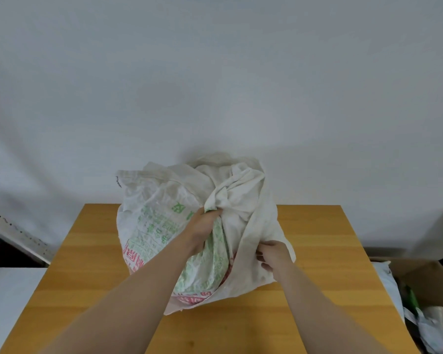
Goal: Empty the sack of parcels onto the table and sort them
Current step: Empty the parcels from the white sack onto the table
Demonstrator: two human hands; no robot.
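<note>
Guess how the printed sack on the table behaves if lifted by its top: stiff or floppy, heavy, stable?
Likely floppy: the sack creases and bunches where the left hand and right hand grip it. Probably weighty: its lower part bulges, though contents are hidden. Unlikely to roll; it slumps wide on the table.

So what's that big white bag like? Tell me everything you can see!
The sack is a big, crumpled white bag, woven plastic by the look, with green and red print. It sits bulging on the wooden table, its top bunched and folded over. The left grip clutches a bunch of fabric near the middle; the right grip pinches a fold lower on its right side. Nothing inside shows.
</note>
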